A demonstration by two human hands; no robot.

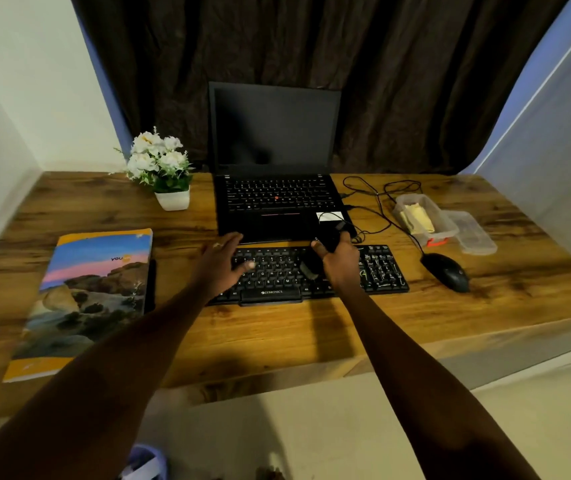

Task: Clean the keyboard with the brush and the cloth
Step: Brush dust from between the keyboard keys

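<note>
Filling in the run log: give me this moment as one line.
phase: brush stage | right hand: grips brush, bristles on keyboard | left hand: rests on keyboard, left side

Two hands (221,263) (341,266), one keyboard (273,273), one brush (332,235)

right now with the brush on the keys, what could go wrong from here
1. The brush in the right hand works close to the open laptop; a stroke away could flick dust onto its keys.
2. The left hand steadies only the left part of the keyboard, so the right end might slide toward the cable and mouse.
</note>
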